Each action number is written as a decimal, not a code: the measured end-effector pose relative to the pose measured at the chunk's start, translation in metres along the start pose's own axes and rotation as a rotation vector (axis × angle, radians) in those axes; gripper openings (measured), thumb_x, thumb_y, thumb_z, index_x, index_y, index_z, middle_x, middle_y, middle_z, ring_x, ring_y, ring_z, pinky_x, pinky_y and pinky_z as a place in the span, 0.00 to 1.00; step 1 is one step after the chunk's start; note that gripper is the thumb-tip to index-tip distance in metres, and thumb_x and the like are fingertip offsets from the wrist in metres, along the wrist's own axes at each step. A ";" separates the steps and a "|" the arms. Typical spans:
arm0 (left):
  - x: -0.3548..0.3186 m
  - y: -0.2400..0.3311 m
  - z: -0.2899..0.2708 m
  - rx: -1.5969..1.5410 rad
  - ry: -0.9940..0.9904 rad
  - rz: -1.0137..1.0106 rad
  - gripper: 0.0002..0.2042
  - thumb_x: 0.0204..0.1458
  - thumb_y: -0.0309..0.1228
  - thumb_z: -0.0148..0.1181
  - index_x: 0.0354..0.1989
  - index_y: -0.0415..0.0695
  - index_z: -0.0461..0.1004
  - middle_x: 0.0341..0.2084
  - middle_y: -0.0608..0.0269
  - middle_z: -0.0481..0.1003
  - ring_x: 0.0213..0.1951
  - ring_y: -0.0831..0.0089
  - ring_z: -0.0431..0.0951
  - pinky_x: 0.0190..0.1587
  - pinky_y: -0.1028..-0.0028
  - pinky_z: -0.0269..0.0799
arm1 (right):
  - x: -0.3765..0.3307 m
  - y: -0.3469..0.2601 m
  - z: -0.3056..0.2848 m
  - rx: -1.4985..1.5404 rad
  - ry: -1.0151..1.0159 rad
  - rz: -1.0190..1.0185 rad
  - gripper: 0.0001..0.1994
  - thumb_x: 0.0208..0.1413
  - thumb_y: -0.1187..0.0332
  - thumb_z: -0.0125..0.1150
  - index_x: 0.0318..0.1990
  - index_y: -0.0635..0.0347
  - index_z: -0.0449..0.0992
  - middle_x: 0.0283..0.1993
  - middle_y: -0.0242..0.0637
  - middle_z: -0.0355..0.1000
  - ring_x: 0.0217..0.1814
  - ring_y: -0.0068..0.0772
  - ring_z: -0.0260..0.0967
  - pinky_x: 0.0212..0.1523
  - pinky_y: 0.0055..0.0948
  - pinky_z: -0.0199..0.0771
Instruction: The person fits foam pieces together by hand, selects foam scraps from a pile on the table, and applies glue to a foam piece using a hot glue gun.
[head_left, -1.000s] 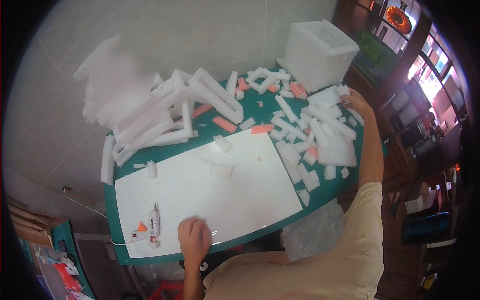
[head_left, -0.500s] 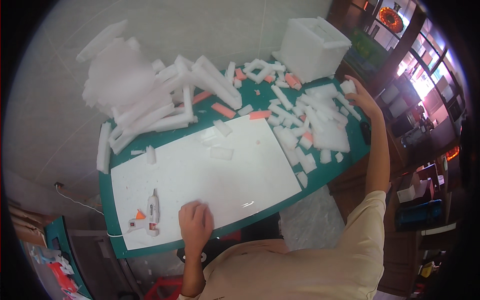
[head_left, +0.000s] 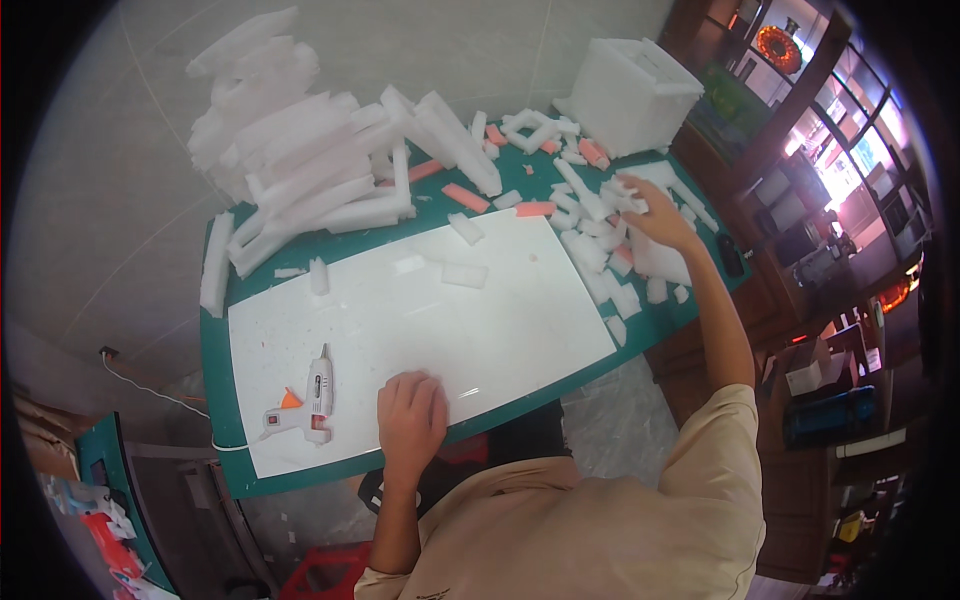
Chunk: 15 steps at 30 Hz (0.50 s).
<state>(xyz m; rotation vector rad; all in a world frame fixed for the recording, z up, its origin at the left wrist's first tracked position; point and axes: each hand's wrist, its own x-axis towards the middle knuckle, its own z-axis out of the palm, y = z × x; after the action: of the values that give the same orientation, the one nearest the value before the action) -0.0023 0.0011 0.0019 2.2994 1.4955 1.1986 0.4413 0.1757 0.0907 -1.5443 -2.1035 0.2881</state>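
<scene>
White, block-shaped foam offcuts [head_left: 584, 250] are lying heaped at two o'clock from the middle of the glossy white rectangular board [head_left: 520, 340], and your bare right hand [head_left: 658, 220] is resting over them, fingers bent down; whether they are gripping a piece, I cannot tell. Your bare left hand [head_left: 412, 412] is lying at six o'clock on the board, fingers curled, their closure unclear. These offcuts are looking very light, stiff yet crumbly, so gentle pinching across the long sides, midway along, is probably sparing their corners.
</scene>
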 end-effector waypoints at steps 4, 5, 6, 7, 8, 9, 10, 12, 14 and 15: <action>-0.004 -0.002 -0.003 0.001 -0.004 0.016 0.06 0.47 0.23 0.59 0.35 0.40 0.74 0.36 0.57 0.74 0.43 0.57 0.73 0.44 0.62 0.66 | -0.025 -0.047 0.032 0.097 -0.265 0.178 0.31 0.47 0.65 0.66 0.61 0.57 0.67 0.56 0.49 0.65 0.57 0.43 0.64 0.57 0.35 0.66; -0.005 -0.003 -0.003 0.003 -0.007 0.019 0.06 0.47 0.24 0.59 0.35 0.40 0.74 0.36 0.57 0.74 0.43 0.57 0.73 0.44 0.61 0.66 | -0.033 -0.051 0.041 0.090 -0.262 0.183 0.31 0.47 0.65 0.66 0.61 0.57 0.67 0.56 0.49 0.65 0.57 0.43 0.64 0.57 0.35 0.66; -0.004 -0.003 -0.002 0.003 -0.010 0.025 0.07 0.47 0.24 0.59 0.35 0.40 0.74 0.37 0.58 0.74 0.44 0.57 0.73 0.45 0.61 0.66 | -0.041 -0.050 0.051 -0.068 -0.203 0.122 0.29 0.46 0.66 0.66 0.59 0.57 0.67 0.54 0.47 0.65 0.54 0.40 0.66 0.54 0.33 0.68; -0.004 -0.003 -0.002 -0.005 -0.009 0.030 0.07 0.47 0.24 0.59 0.35 0.40 0.74 0.37 0.58 0.74 0.44 0.57 0.73 0.45 0.61 0.66 | -0.045 -0.050 0.054 -0.226 -0.144 0.060 0.28 0.46 0.67 0.65 0.58 0.58 0.68 0.52 0.46 0.66 0.50 0.37 0.67 0.51 0.32 0.70; -0.004 -0.003 -0.003 -0.012 -0.004 0.041 0.06 0.47 0.23 0.59 0.34 0.40 0.74 0.36 0.57 0.74 0.42 0.56 0.73 0.45 0.61 0.66 | -0.046 -0.051 0.053 -0.229 -0.143 0.060 0.28 0.46 0.67 0.65 0.58 0.58 0.68 0.52 0.46 0.66 0.50 0.37 0.67 0.51 0.32 0.70; -0.004 -0.003 -0.003 -0.019 0.002 0.052 0.06 0.46 0.23 0.59 0.34 0.40 0.74 0.36 0.56 0.74 0.41 0.55 0.72 0.44 0.61 0.67 | -0.047 -0.051 0.049 -0.070 -0.154 0.127 0.26 0.46 0.69 0.64 0.56 0.58 0.69 0.48 0.44 0.66 0.46 0.34 0.68 0.47 0.30 0.71; -0.005 -0.003 -0.004 -0.021 0.003 0.052 0.06 0.46 0.23 0.59 0.34 0.40 0.74 0.36 0.56 0.74 0.41 0.55 0.72 0.44 0.61 0.67 | -0.048 -0.051 0.046 0.089 -0.164 0.193 0.24 0.46 0.71 0.62 0.55 0.57 0.69 0.45 0.41 0.67 0.41 0.31 0.68 0.43 0.27 0.71; -0.005 -0.003 -0.003 -0.015 -0.030 0.050 0.07 0.47 0.24 0.59 0.35 0.40 0.74 0.37 0.58 0.74 0.44 0.57 0.73 0.46 0.61 0.67 | -0.052 -0.045 0.039 0.120 -0.070 0.191 0.23 0.46 0.73 0.60 0.54 0.56 0.69 0.41 0.38 0.67 0.37 0.29 0.67 0.40 0.26 0.71; -0.006 -0.004 -0.003 -0.019 -0.027 0.051 0.06 0.47 0.24 0.59 0.35 0.40 0.74 0.37 0.58 0.74 0.44 0.57 0.73 0.45 0.61 0.67 | -0.055 -0.039 0.029 0.152 0.022 0.189 0.22 0.46 0.74 0.58 0.53 0.56 0.70 0.37 0.35 0.66 0.34 0.27 0.67 0.37 0.25 0.70; -0.006 -0.004 -0.003 -0.019 -0.025 0.052 0.06 0.47 0.24 0.59 0.35 0.40 0.74 0.36 0.58 0.74 0.44 0.57 0.73 0.45 0.61 0.67 | -0.055 -0.036 0.021 0.202 0.129 0.240 0.22 0.46 0.74 0.57 0.52 0.55 0.70 0.35 0.33 0.66 0.34 0.27 0.67 0.36 0.24 0.70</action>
<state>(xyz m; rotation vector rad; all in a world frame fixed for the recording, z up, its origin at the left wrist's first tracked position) -0.0084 -0.0026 -0.0015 2.3450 1.4185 1.1875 0.4130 0.1154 0.0741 -1.6462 -1.7353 0.4574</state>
